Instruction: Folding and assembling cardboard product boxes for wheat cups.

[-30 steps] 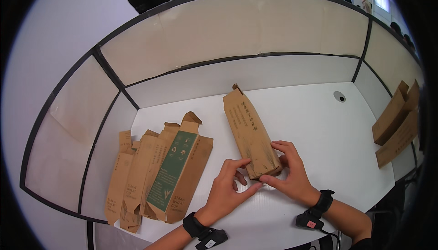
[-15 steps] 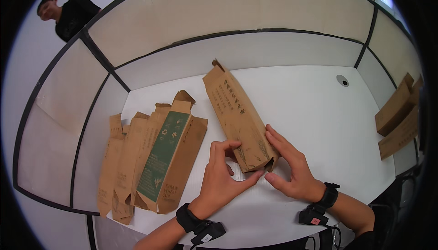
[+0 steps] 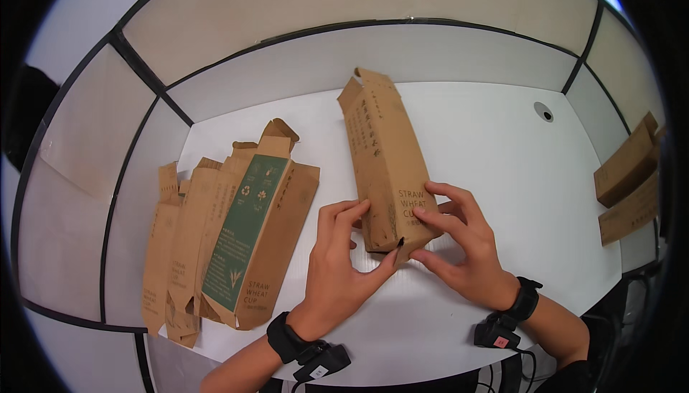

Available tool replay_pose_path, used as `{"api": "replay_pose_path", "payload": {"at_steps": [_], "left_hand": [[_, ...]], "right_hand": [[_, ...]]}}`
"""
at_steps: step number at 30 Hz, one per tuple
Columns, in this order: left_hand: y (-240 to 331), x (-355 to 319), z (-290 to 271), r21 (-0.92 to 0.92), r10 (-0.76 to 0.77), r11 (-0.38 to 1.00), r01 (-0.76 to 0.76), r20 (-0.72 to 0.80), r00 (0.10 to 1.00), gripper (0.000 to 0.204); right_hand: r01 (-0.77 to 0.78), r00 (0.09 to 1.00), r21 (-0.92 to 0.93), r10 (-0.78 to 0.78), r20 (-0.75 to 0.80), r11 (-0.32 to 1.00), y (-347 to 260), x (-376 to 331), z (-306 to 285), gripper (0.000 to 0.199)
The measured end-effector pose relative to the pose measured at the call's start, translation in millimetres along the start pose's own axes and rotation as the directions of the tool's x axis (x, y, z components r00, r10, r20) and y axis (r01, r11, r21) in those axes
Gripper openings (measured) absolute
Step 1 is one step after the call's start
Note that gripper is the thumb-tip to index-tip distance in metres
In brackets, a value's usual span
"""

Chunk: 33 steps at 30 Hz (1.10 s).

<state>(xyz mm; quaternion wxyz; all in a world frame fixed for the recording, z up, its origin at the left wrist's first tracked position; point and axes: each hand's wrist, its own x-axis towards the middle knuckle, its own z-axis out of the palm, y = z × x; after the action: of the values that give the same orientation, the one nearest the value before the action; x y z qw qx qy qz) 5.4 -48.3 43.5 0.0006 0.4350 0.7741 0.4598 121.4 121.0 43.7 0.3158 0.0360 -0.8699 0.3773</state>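
Observation:
A long brown cardboard box (image 3: 387, 156) lies between my hands, its far end flaps standing up and its near end turned toward me. My left hand (image 3: 337, 264) grips the box's near left edge, with the thumb at the end flap. On the other side, my right hand (image 3: 470, 246) holds the near right corner, fingers on the printed face and thumb under the end. A dark gap shows beside the flap at the near end. Left of my hands rests a similar box with a green panel (image 3: 247, 228), its far flap raised.
Several flatter brown cartons (image 3: 190, 235) lean together at the left of the white table (image 3: 502, 149). Two brown boxes (image 3: 628, 170) are at the right edge. A round cable hole (image 3: 543, 111) sits at the back right. Low partition walls (image 3: 344, 55) enclose the table.
The box has rolled, so another printed face shows, and it stands more upright in view. My right hand has shifted from its side onto that face. The person at far left is mostly out of view.

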Motion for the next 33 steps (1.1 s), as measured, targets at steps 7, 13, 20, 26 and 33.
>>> {"api": "replay_pose_path", "payload": {"at_steps": [7,13,20,26,33], "left_hand": [[-1.4,-0.6,0.1,-0.026,0.034,0.999,-0.033,0.064,0.997,0.061],[1.7,0.0,0.2,0.009,0.045,0.999,-0.046,0.085,0.995,0.062],[-0.1,-0.9,1.0,0.006,0.111,0.994,-0.112,0.109,0.988,0.057],[0.0,1.2,2.8,-0.072,0.028,0.997,-0.022,0.076,0.997,0.04],[1.4,2.9,0.8,-0.063,0.023,0.998,-0.02,0.043,0.999,0.07]], "right_hand": [[0.004,0.999,-0.084,-0.009,-0.052,0.996,1.4,1.2,0.2,0.049],[0.019,0.997,-0.11,-0.027,-0.07,0.994,6.3,1.1,-1.5,0.046],[0.07,0.996,-0.083,-0.075,-0.056,0.994,5.9,4.0,-4.0,0.048],[0.06,0.996,-0.049,-0.056,0.072,0.997,0.6,5.2,-4.6,0.057],[0.016,0.975,-0.037,-0.007,0.223,0.999,3.8,6.3,-6.1,0.075]]}}
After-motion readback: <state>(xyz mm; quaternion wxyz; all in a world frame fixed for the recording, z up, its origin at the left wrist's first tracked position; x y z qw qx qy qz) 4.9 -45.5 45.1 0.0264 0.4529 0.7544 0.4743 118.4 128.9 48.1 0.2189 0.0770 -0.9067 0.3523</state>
